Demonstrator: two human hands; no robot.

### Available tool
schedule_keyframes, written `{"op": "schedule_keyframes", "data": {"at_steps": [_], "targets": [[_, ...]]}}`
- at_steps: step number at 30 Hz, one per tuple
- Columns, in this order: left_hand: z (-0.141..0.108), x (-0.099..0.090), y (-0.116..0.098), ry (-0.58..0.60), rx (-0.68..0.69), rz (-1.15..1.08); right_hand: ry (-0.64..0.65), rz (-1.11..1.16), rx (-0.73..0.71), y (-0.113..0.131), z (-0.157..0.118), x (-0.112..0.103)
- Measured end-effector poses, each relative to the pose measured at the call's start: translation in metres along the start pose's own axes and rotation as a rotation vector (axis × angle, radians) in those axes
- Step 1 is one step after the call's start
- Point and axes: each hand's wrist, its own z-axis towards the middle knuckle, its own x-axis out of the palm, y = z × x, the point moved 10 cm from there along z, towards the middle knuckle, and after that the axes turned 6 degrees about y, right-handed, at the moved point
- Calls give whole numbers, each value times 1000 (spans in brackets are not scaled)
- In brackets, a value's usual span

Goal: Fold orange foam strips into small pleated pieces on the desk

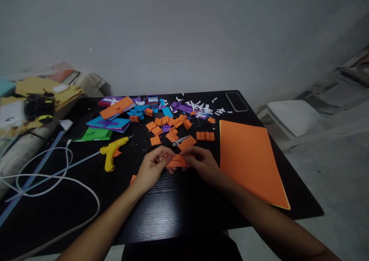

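Note:
Between my two hands, above the black table (173, 211), is a small folded orange paper piece (178, 161). The fingers of my left hand (154, 165) are closed on its left end, and those of my right hand (203, 163) pinch its right end. Just beyond them lie scissors (179, 141), partly under an orange paper rectangle (187, 143). Several small folded orange pieces (165, 120) are scattered past the scissors. A row of joined orange folds (205, 136) lies beyond my right hand.
A yellow glue gun (111, 153) with a white cable (95, 199) lies left. Orange sheets (248, 161) cover the right side, near a phone (236, 102). Stacked coloured papers (117, 108) and white scraps (198, 106) lie at the back. A white stool (292, 117) stands beyond the right edge.

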Motion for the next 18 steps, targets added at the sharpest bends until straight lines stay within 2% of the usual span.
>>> {"op": "schedule_keyframes", "data": {"at_steps": [5,8,13,18], "targets": [[0,-3,3,-25,-9,-1,-22,-67,-29,9,1,-3],[-2,-4,1,-38,17,58,-14,-45,10,6,1,-2],[-6,-1,-5,6,74,105,-50,-28,21,1,0,-4],[-7,-7,1,-84,29,351,-59,-73,-45,6,-2,-3]]}}
